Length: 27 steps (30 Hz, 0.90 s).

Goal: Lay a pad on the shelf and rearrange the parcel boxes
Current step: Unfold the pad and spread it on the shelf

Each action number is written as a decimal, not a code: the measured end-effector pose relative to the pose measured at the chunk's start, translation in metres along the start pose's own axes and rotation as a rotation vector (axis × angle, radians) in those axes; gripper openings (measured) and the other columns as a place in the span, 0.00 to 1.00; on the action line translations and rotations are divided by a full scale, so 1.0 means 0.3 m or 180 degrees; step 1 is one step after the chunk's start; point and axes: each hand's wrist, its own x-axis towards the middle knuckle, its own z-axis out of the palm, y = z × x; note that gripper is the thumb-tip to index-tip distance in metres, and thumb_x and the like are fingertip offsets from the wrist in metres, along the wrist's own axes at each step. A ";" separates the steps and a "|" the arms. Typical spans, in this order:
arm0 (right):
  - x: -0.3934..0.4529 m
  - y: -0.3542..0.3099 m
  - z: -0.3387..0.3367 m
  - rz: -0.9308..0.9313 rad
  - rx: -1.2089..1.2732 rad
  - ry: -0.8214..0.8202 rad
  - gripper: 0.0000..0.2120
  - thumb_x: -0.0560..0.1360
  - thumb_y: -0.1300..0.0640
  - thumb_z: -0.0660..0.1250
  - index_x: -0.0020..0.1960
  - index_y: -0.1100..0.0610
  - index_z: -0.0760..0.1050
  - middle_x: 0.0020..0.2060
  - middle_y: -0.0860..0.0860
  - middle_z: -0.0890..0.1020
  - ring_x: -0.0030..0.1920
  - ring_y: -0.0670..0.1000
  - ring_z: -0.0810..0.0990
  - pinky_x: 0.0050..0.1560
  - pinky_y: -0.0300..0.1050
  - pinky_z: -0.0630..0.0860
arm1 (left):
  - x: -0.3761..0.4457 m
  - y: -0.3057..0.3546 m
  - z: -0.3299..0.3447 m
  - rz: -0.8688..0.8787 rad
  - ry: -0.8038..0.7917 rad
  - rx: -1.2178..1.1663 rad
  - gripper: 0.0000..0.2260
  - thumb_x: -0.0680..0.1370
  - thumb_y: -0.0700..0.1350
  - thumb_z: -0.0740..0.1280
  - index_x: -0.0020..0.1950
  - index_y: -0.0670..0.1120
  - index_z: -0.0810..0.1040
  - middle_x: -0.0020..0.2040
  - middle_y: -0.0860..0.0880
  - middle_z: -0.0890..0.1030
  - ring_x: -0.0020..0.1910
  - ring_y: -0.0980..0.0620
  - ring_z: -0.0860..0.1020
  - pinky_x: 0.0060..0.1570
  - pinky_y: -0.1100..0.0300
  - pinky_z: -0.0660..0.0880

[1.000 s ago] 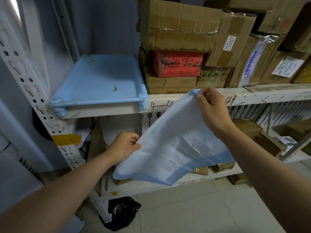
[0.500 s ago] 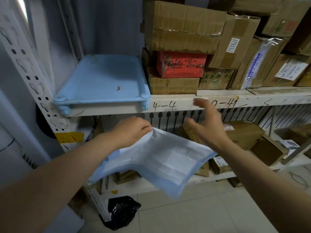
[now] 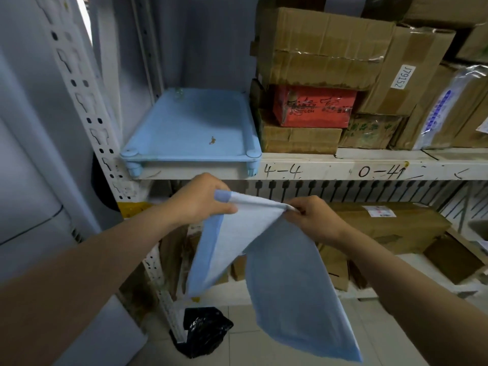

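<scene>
Fingers of the left hand (image 3: 203,200) and right hand (image 3: 311,220) pinch the pad's (image 3: 277,260) top edge at mid-frame, pad hanging lengthwise downward, just below the shelf (image 3: 330,170), left hand nearer its bare spot.

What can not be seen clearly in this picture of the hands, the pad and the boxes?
Head view only:
- Fingertips of the right hand: hidden by the pad.
- Lower shelf contents: partly covered by the hanging pad and both arms.
- Boxes at right: cut off by the frame edge.
- Writing on the red box: too blurred.
</scene>
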 end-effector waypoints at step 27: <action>0.026 -0.029 -0.061 0.0325 0.1221 0.1034 0.16 0.81 0.53 0.66 0.41 0.64 0.79 0.33 0.55 0.77 0.35 0.52 0.74 0.36 0.48 0.70 | -0.050 -0.194 -0.047 -0.0838 -0.0224 0.0459 0.15 0.77 0.45 0.72 0.32 0.47 0.76 0.29 0.53 0.71 0.28 0.58 0.68 0.28 0.63 0.62</action>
